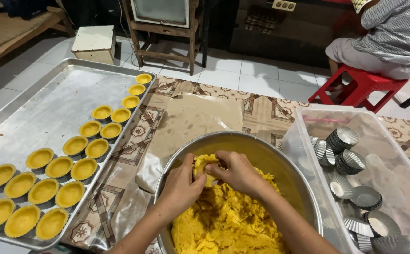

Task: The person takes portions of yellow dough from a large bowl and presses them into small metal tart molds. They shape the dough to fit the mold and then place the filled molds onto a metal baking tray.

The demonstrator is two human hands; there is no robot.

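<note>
A lump of yellow dough point(201, 165) is pinched closed between the left hand point(181, 187) and right hand point(237, 172), held over the metal bowl point(280, 164) so crumbs fall back in. A mould is perhaps hidden inside it. Empty fluted moulds point(342, 138) are kept right in a clear tub point(308, 123); lined shells point(59, 165) are ranked left on a tray point(49, 101).
</note>
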